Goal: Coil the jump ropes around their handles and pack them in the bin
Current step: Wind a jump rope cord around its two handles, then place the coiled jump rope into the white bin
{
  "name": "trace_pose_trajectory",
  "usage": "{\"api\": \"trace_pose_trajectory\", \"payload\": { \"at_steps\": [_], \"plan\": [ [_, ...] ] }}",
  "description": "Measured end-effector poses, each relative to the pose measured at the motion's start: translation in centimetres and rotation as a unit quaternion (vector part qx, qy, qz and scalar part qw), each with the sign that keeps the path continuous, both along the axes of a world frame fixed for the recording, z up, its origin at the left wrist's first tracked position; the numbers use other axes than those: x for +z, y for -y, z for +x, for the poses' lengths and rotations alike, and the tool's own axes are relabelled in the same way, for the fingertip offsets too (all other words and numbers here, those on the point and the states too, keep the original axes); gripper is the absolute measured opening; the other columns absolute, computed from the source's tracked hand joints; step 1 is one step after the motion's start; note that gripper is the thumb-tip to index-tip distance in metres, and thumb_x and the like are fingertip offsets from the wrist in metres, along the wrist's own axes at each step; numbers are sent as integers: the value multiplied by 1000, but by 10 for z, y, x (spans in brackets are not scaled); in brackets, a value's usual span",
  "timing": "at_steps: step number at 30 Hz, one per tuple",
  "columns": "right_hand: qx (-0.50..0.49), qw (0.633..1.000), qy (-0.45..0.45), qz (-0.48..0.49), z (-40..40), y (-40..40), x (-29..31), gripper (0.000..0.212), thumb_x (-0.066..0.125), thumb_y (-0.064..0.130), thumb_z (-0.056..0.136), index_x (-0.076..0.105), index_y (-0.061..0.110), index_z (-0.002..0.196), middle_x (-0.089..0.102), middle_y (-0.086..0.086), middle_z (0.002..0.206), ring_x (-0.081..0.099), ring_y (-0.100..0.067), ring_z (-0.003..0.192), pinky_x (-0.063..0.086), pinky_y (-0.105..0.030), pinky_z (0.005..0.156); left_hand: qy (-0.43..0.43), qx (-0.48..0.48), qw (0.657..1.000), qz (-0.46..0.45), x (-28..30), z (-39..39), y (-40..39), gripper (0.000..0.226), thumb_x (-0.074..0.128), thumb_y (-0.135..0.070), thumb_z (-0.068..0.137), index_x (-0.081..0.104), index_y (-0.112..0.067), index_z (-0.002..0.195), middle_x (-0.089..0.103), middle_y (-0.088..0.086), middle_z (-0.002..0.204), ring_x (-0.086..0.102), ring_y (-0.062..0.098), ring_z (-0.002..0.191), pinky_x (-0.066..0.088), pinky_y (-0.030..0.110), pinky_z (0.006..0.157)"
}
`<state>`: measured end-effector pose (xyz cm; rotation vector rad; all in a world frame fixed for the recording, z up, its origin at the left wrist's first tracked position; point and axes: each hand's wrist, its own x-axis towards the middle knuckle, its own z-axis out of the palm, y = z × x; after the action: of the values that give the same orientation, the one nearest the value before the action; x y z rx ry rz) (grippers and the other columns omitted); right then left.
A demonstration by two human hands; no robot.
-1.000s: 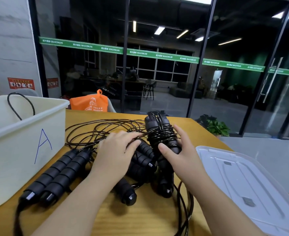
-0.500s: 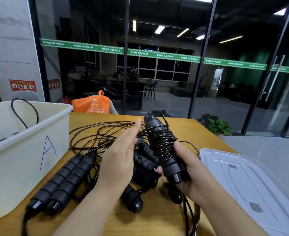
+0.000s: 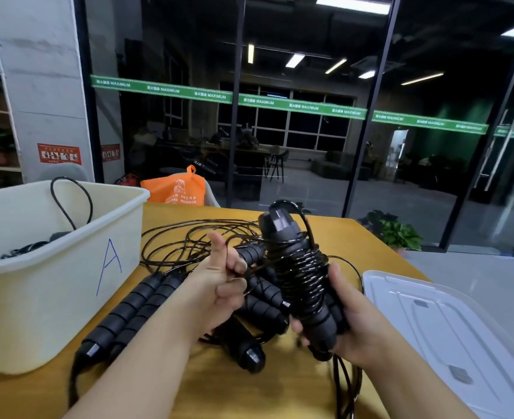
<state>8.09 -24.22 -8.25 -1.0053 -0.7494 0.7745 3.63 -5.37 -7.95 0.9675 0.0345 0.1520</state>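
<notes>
My right hand [image 3: 348, 323] grips the lower end of a pair of black jump rope handles [image 3: 298, 267], held upright above the table with black cord wound round their middle. My left hand [image 3: 219, 282] is beside them, fingers curled and pinching the thin black cord. Loose cord loops [image 3: 195, 237] lie on the wooden table [image 3: 280, 394] behind. More black foam handles lie on the table: a pair [image 3: 128, 313] by the bin and several under my hands. The cream bin marked "A" [image 3: 68, 267] stands at the left, holding a rope.
A clear plastic lid [image 3: 449, 337] lies at the right edge of the table. An orange bag [image 3: 174, 189] sits behind the table's far edge, in front of glass walls. Cord hangs down off the table's near edge below my right hand.
My right hand has lifted the wound handles off the table and tilted them upright. My left hand went from resting flat on the handles to pinching the cord.
</notes>
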Motion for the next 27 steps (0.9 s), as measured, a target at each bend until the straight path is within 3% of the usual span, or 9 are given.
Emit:
{"api": "trace_pose_trajectory", "payload": {
  "at_steps": [3, 5, 9, 12, 14, 18, 20, 23, 27],
  "plan": [
    [35, 996, 68, -42, -1, 2, 1, 28, 56, 42, 93, 61, 27, 117, 69, -9, 100, 69, -23, 72, 56, -30, 57, -61, -30, 997, -22, 12, -10, 0, 30, 52, -42, 85, 67, -19, 72, 48, -3, 51, 37, 2, 37, 30, 9, 38],
    [55, 991, 99, -68, -4, 2, 6, 28, 53, 33, 96, 56, 29, 124, 67, -10, 106, 70, -25, 77, 58, -31, 59, -94, -33, 993, 64, 22, -14, -2, 26, 47, -27, 98, 66, -18, 83, 59, 3, 57, 53, 8, 47, 45, 14, 50],
    [19, 969, 215, -121, -7, 5, 16, 48, 63, 16, 90, 51, 24, 136, 63, -9, 121, 67, -30, 101, 59, -38, 76, -50, -92, 971, 213, 50, -20, -14, 33, 57, -40, 78, 72, -12, 87, 74, 8, 88, 72, 18, 79, 57, 34, 74],
    [-67, 916, 341, -202, -11, 4, 20, 61, 76, 22, 79, 54, 38, 134, 66, 3, 125, 62, -18, 116, 49, -41, 99, -23, -151, 930, 335, 80, -27, -23, 42, 60, -31, 75, 61, -13, 114, 71, 7, 104, 71, 22, 92, 58, 33, 77],
    [-85, 878, 396, -254, -20, -3, 22, 65, 82, 30, 75, 53, 46, 131, 65, 16, 122, 59, -4, 116, 44, -36, 105, -36, -170, 871, 460, 97, -32, -21, 54, 63, -37, 73, 57, -18, 123, 67, 5, 113, 70, 28, 96, 57, 37, 83],
    [-154, 804, 498, -285, -34, -21, 32, 64, 82, 45, 70, 47, 58, 122, 58, 33, 121, 54, 9, 113, 44, -23, 100, 23, -107, 777, 620, 107, -38, -4, 51, 64, -53, 67, 63, -29, 112, 68, -1, 106, 68, 17, 84, 54, 36, 86],
    [-173, 769, 545, -287, -42, -28, 42, 67, 81, 50, 69, 41, 59, 122, 55, 35, 122, 52, 11, 112, 43, -17, 96, 58, -65, 771, 630, 107, -39, -6, 39, 63, -52, 74, 66, -32, 108, 70, -3, 99, 67, 15, 87, 53, 28, 86],
    [-195, 695, 621, -307, -55, -42, 56, 75, 76, 54, 71, 31, 49, 131, 50, 38, 122, 46, 14, 111, 39, -6, 85, 63, -36, 809, 583, 111, -41, -20, 36, 64, -48, 72, 68, -31, 103, 69, -17, 79, 64, 12, 81, 54, 24, 79],
    [-216, 632, 669, -327, -66, -70, 64, 71, 69, 56, 78, 31, 36, 134, 52, 21, 133, 53, -5, 116, 46, -26, 91, 92, 9, 787, 610, 116, -44, -35, 15, 66, -39, 82, 69, -34, 96, 67, -11, 89, 62, 9, 79, 53, 18, 70]
  ]
}}
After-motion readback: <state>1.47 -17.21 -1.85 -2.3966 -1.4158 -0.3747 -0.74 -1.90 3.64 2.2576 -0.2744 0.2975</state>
